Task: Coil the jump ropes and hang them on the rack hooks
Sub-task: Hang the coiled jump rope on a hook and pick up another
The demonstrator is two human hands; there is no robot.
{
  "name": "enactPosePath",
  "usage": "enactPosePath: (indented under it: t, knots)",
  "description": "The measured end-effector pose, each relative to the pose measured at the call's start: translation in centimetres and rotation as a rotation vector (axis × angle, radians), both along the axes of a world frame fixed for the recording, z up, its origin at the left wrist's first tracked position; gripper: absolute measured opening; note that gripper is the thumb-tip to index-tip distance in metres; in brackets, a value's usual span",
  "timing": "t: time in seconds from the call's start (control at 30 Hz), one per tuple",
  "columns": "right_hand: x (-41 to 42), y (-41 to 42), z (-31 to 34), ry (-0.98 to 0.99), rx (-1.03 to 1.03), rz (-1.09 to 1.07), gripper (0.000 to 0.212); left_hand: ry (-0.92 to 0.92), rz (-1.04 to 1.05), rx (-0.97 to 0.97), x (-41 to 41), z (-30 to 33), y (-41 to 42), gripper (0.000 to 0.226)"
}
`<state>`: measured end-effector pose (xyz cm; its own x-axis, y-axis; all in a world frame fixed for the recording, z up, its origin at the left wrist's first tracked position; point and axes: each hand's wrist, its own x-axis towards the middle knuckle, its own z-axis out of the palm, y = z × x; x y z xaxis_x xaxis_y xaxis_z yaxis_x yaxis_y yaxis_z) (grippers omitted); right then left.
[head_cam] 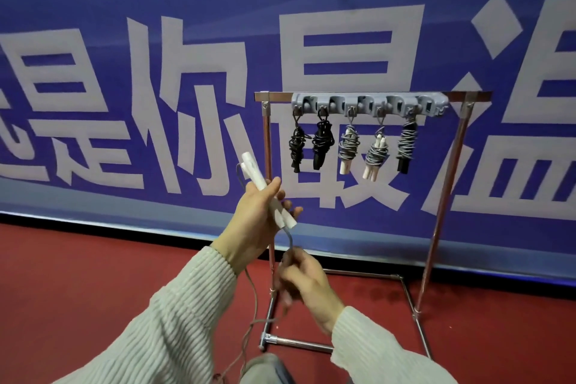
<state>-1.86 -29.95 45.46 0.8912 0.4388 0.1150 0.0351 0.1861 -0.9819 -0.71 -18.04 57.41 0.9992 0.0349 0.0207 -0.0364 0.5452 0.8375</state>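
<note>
The person's left hand [255,221] holds both white handles [265,193] of a jump rope [249,305] tight, out past the rack's [374,96] left post. The right hand [304,279], just below, pinches the grey cord. Loose cord hangs down to the floor. It is probably best to wind it snugly round the handles, then hang it near the five bundles [349,146] on the hooks.
</note>
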Motion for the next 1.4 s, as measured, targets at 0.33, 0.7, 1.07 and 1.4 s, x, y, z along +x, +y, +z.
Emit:
enactPosePath:
  t: [0.33, 0.7, 1.07, 1.4]
  knots:
    - [1.7, 0.1, 0.5, -0.186, -0.302, 0.003, 0.016, 0.009, -0.459, 0.202, -2.7, 0.0, 1.9, 0.02]
    - [1.6, -5.2, 3.1, 0.052, -0.006, 0.101, 0.026, -0.085, -0.117, 0.598, -3.4, -1.6, 3.8, 0.01]
    - [1.9, -5.0, 3.9, -0.02, -0.038, -0.214, 0.03, -0.097, -0.08, 0.724, -3.6, -2.9, 3.3, 0.04]
    - [0.9, -3.1, 6.5, -0.162, -0.26, -0.101, 0.039, -0.008, -0.058, 0.172, -3.9, -3.4, 0.8, 0.022]
